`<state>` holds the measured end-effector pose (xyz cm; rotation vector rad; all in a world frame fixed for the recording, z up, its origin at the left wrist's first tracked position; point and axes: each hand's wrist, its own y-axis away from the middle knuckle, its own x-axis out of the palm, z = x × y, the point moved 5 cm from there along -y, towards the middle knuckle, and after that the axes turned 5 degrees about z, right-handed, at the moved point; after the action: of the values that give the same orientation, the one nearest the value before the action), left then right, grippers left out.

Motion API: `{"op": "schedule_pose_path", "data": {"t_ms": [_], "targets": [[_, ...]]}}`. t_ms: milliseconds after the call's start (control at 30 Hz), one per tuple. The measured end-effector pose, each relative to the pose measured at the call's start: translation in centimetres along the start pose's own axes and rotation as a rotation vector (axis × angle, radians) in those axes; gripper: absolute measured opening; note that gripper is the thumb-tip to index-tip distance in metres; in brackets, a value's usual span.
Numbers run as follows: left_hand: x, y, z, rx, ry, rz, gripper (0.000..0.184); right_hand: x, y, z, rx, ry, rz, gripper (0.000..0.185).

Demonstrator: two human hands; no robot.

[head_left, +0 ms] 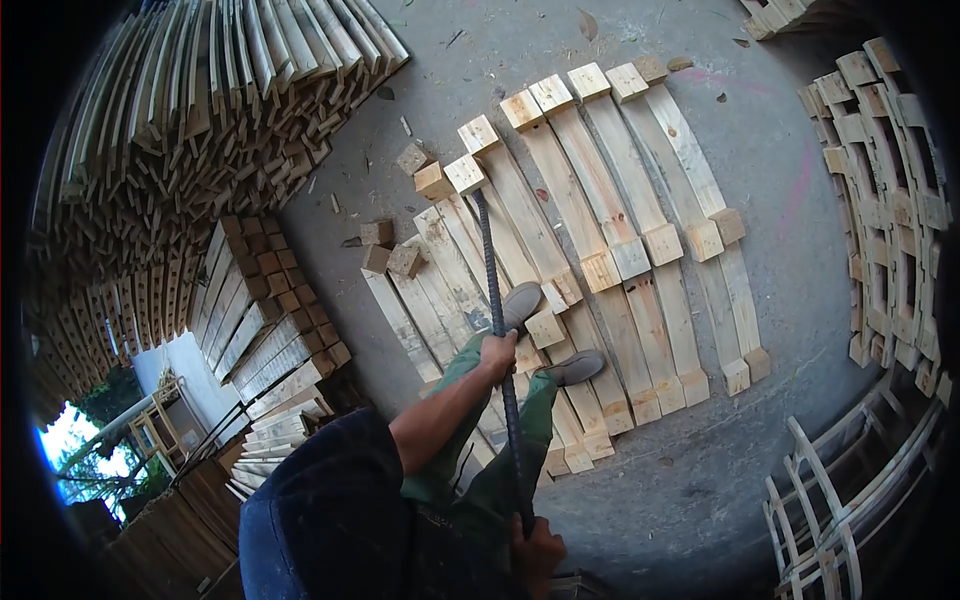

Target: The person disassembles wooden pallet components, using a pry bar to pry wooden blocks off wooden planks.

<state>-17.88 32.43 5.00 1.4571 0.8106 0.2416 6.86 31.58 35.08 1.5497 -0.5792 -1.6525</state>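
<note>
My left hand [497,355] is wrapped round a long, dark ribbed steel bar [491,260] partway along it. My right hand [540,548] grips the bar near its lower end, close to my body. The far end of the bar meets or overlaps a pale wooden block [464,174]; I cannot tell whether they touch. Under the bar, wooden planks [515,200] lie side by side on the floor, many with square blocks on their ends and middles. My shoes [575,368] stand among the planks, near another block [545,327].
Loose blocks [405,260] lie left of the planks. Tall stacks of boards [250,60] and a pile of square timbers [275,270] rise on the left. Slatted pallets [865,190] stand at the right, with a wooden frame [830,500] below them.
</note>
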Motion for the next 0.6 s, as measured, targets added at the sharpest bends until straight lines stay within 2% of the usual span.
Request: {"op": "schedule_pose_path", "data": {"t_ms": [33,67,100,167,233,300,333,400,433,467,600], "targets": [[2.2,-2.3,2.4,0.083,-0.054,-0.044,0.042,1.3,-1.2,-3.9,-0.019,-0.033,-0.04,0.035],[4.7,-2.5,3.4,0.177,-0.086,-0.163,0.041,3.1,-3.2,-8.5,0.055,-0.119,-0.02,0.037],[7.5,0.1,2.4,0.086,-0.034,-0.121,0.041,5.0,-6.0,-13.0,0.111,-0.092,0.052,0.035],[13.7,-5.9,8.8,0.096,-0.112,-0.272,0.039,9.9,-10.9,-22.1,0.111,-0.191,0.1,0.03],[19.2,-9.0,7.9,0.134,-0.079,-0.348,0.039,11.1,-16.5,-26.9,0.089,-0.191,0.092,0.029],[18.6,-9.2,9.3,0.126,-0.104,-0.319,0.04,9.7,-16.1,-26.5,0.086,-0.179,0.106,0.03],[17.6,-4.8,6.5,0.035,0.029,-0.16,0.041,8.4,-15.7,-25.6,0.088,-0.19,0.111,0.031],[16.4,-8.3,8.6,0.207,-0.029,-0.227,0.039,6.2,-13.5,-23.0,0.095,-0.159,0.134,0.033],[15.2,-5.5,7.1,0.18,0.022,-0.18,0.038,5.4,-11.9,-21.4,0.079,-0.13,0.173,0.034],[13.0,-2.5,5.5,0.155,0.073,-0.136,0.037,4.6,-10.0,-19.5,0.034,-0.153,0.192,0.035],[5.5,-2.6,5.2,0.169,0.103,0.07,0.036,1.3,-2.0,-10.2,-0.189,-0.203,0.223,0.038]]}}
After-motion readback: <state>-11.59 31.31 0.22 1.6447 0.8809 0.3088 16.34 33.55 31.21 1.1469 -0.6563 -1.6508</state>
